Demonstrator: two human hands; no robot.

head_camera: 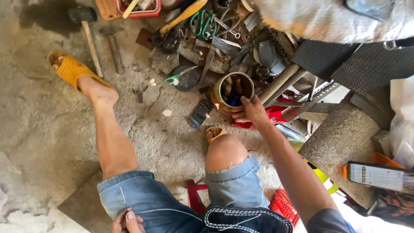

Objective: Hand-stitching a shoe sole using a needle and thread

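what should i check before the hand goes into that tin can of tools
1. Right hand at the tin can rim: ok, fingers touch it.
2. Can upright: ok, its mouth faces up.
3. Can contents clear to grab: cannot tell, handles crowd inside.
4. Left hand free: ok, it rests on the denim shorts.
5. Ground beside the can clear: not ok, loose scrap and green-handled scissors lie close.
6. Hammers out of the way: ok, they lie apart.
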